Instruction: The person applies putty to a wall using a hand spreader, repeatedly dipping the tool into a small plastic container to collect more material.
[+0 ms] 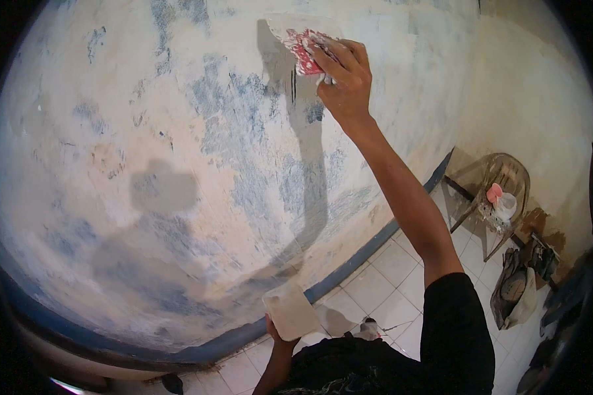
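Up at the top of the wall [244,178], my right hand [350,82] is closed on a red putty spreader [303,59] smeared with white putty. The spreader's edge lies at the wall surface, and its shadow falls just left of it. White putty also coats my fingers. The wall shows whitish patches over worn blue paint. Low down, my left hand [282,337] grips a pale, flat rectangular board or shallow tray [291,313] by its left and lower edge. Whether it carries putty is hard to make out.
A worn stool or chair [507,172] at the right bears a pink item [494,192] and a whitish plastic container or bag [505,207]. Beside it lies a grey bag [514,289] on the white tiled floor [395,313]. A blue band [349,266] edges the wall's foot.
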`<state>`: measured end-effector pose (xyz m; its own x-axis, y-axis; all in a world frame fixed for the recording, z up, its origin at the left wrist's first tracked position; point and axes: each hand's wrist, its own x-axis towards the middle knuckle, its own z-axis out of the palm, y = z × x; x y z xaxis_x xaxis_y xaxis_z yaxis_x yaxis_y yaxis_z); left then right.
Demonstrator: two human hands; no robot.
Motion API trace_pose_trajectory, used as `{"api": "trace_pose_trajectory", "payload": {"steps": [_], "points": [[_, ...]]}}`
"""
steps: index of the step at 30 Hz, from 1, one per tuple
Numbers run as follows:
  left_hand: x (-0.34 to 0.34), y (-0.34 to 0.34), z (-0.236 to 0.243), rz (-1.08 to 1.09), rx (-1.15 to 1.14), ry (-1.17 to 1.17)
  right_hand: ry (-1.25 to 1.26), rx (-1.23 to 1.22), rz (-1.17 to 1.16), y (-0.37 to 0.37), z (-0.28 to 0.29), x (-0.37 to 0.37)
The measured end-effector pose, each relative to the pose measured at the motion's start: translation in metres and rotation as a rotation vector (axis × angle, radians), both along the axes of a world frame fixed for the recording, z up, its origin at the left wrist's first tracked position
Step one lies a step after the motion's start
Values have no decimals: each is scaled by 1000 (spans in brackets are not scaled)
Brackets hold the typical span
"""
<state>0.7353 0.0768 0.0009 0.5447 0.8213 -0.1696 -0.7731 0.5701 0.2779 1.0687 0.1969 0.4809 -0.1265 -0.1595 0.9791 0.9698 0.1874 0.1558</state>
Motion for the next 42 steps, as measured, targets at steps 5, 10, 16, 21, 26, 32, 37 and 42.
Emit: {"api": "trace_pose_trajectory", "payload": {"steps": [5, 10, 16, 21, 26, 32, 37, 42], "points": [[15, -7, 18, 28, 46, 90, -74, -190, 10, 1, -120, -3], [28, -16, 36, 35, 17, 58, -127, -171, 77, -20, -133, -11], [26, -11, 27, 7, 49, 23, -67, 21, 67, 1, 12, -2], [20, -17, 34, -2, 72, 69, -31, -146, 17, 10, -100, -8], [9, -24, 42, 42, 84, 51, -42, -256, 67, -18, -178, -20], [-8, -19, 16, 38, 41, 129, 43, -35, 95, -10, -59, -12], [3, -20, 28, 28, 56, 55, 23, -141, 26, 15, -66, -15], [2, -23, 34, 66, 90, 153, 19, -218, 73, -12, -162, -29]]}}
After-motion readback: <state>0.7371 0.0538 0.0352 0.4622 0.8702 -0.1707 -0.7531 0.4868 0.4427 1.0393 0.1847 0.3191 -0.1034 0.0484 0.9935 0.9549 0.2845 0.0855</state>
